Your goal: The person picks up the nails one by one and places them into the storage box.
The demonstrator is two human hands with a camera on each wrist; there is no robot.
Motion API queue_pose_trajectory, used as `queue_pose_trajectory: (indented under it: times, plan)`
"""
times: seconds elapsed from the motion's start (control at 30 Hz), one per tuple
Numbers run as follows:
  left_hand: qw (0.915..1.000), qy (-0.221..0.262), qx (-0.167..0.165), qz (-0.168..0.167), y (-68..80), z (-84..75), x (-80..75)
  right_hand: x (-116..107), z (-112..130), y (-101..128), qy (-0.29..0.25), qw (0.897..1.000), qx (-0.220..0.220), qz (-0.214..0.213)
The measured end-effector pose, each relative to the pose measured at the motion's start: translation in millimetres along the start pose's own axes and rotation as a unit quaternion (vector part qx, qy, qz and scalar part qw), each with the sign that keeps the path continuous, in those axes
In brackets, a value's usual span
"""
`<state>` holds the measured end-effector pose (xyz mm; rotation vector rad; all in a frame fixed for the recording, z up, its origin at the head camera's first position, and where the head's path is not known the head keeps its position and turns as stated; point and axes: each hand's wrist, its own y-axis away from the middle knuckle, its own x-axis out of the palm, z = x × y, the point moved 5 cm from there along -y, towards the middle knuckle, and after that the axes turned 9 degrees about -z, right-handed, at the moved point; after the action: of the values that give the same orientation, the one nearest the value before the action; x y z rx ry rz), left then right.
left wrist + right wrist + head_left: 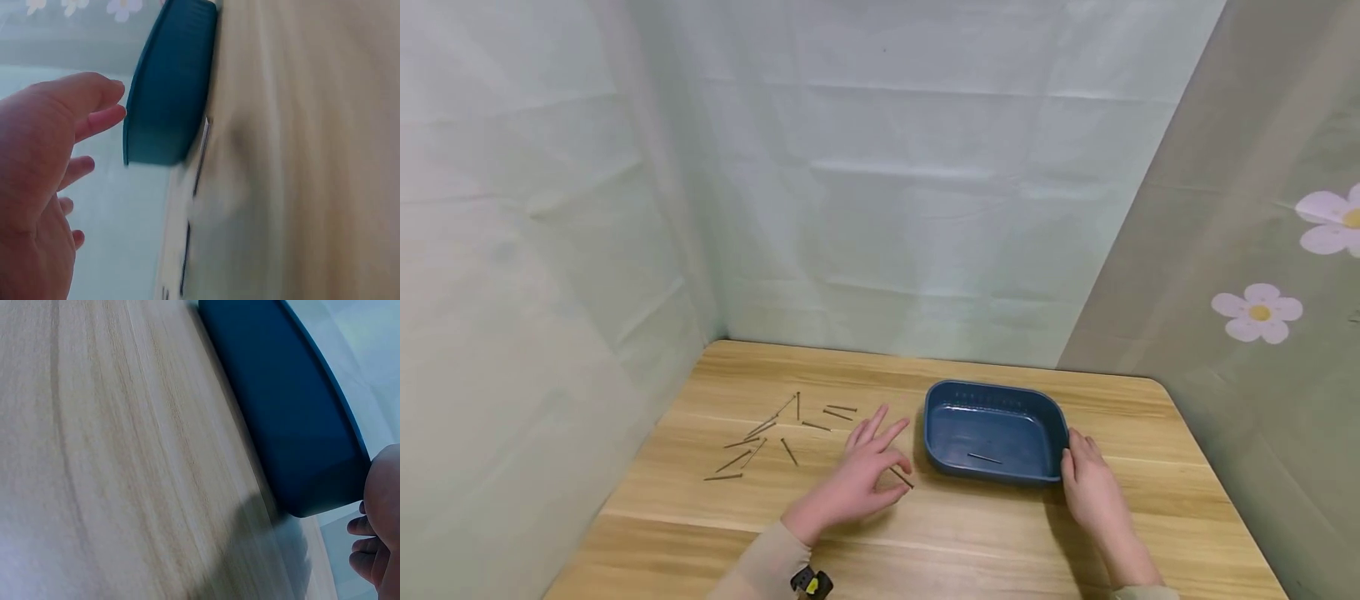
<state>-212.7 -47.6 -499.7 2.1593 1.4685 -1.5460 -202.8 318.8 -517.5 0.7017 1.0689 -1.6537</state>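
Observation:
My left hand [868, 471] hovers over the table left of a dark blue plastic tray [992, 477], its fingers spread and slightly bent. A nail [901, 477] shows between thumb and forefinger in the head view; in the left wrist view a nail [201, 156] lies on the wood beside the tray, apart from the fingertips. My right hand [1092, 479] rests against the tray's right end, thumb by the near corner. In the right wrist view the thumb [384, 487] touches the rim. One nail [985, 458] lies inside the tray.
Several loose nails [762, 427] lie scattered on the left part of the wooden table [970, 542]. Fabric sheets [910, 208] hang behind and at both sides of the table. A dark device [811, 582] is at the left wrist.

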Motion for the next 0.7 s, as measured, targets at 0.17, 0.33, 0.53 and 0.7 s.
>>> queue_pose_trajectory:
  times: [0.17,0.33,0.53,0.7]
  plan:
    - [0.9988,-0.009,-0.039,-0.026,25.1,21.1,-18.3,-1.7,1.2,0.2,-0.001,1.000,-0.005,-0.014]
    - [0.9930,-0.051,-0.096,-0.048,43.4,44.3,-31.9,-0.7,1.7,0.2,0.000,1.000,-0.004,-0.008]
    - [0.9833,-0.073,-0.160,-0.047,54.8,66.8,-41.4,1.1,2.1,0.3,-0.002,1.000,-0.001,-0.002]
    - [0.9805,-0.086,-0.170,-0.047,54.8,73.9,-46.5,2.1,1.8,0.9,-0.003,1.000,-0.001,-0.006]
